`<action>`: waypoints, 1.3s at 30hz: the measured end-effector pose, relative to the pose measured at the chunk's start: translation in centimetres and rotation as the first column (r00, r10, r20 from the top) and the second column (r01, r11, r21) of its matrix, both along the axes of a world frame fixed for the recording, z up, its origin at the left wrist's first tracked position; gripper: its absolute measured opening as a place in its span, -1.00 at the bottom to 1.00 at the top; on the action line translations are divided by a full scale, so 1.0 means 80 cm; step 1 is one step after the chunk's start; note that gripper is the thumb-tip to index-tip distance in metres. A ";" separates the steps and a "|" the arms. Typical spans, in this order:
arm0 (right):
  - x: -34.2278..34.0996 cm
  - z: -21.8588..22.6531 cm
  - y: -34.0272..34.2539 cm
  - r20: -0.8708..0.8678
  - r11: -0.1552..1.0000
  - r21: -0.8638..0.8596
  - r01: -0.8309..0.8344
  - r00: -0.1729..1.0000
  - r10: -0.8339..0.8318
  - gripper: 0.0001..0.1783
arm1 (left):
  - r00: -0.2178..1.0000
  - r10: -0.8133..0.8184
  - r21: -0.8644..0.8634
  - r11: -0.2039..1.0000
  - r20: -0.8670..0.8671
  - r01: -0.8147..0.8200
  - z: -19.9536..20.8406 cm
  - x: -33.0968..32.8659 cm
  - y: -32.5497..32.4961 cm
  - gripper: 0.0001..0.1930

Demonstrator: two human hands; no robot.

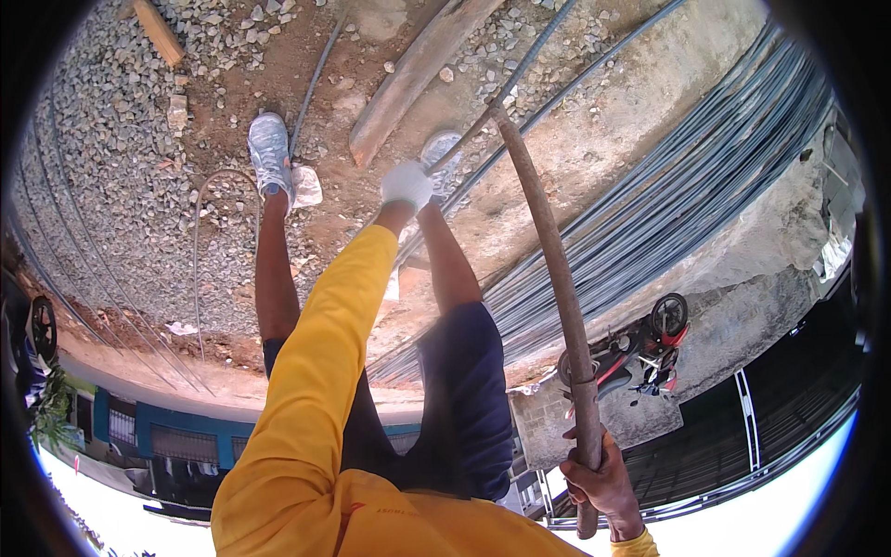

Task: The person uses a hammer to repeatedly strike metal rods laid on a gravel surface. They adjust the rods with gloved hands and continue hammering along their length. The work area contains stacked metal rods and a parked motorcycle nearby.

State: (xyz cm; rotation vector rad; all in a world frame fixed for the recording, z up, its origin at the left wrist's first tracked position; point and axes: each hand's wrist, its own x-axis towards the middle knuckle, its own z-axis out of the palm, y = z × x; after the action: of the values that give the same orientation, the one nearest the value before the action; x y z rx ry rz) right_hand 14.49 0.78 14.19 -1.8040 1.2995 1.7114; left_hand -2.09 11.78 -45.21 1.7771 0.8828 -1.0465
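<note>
My left hand (406,184), in a white glove, is closed around a thin steel rod (457,148) near my right shoe. The rod runs up and right from the glove to the head of a long, rusty, slightly curved metal bar (543,223). My bare right hand (601,475) grips this bar near its lower end, where a thicker sleeve-like section begins. At its far end the bar meets the rod and a dark rebar (534,56); exactly how they join is too small to tell. Another rebar (594,76) passes close beside, running diagonally.
A large bundle of rebars (668,195) lies to the right. Gravel (121,176) covers the left, with a bent rod (197,251) on it. A wooden plank (408,84) lies between my feet and beyond. A motorcycle (631,357) stands by the wall at right.
</note>
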 end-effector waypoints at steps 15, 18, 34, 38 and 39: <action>0.010 -0.035 0.054 0.019 0.998 0.000 -0.070 0.997 0.070 -0.55 | 0.997 0.076 -0.016 0.997 -0.010 -0.076 -0.031 0.006 -0.021 -0.70; -0.014 -0.067 0.052 0.049 0.995 0.002 -0.100 0.994 0.100 -0.61 | 0.996 0.039 -0.052 0.998 -0.075 -0.043 -0.060 0.006 -0.011 -0.69; -0.095 -0.200 0.050 0.095 0.977 -0.094 -0.190 0.975 0.199 -0.67 | 0.999 -0.003 -0.071 0.997 -0.048 -0.001 -0.169 -0.005 -0.028 -0.68; -0.116 -0.226 0.039 0.094 0.982 -0.093 -0.162 0.981 0.171 -0.67 | 0.996 0.050 -0.051 0.997 -0.080 -0.054 -0.169 -0.001 -0.015 -0.71; -0.120 -0.233 0.040 0.073 0.976 -0.124 -0.179 0.979 0.189 -0.66 | 0.996 0.002 -0.095 0.995 -0.091 -0.010 -0.170 0.001 -0.015 -0.70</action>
State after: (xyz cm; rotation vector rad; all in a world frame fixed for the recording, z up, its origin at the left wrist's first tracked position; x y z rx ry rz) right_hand 4.85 3.94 -4.47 -2.0988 1.2556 1.6604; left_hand -2.05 10.61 -58.83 1.6578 0.8788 -1.1546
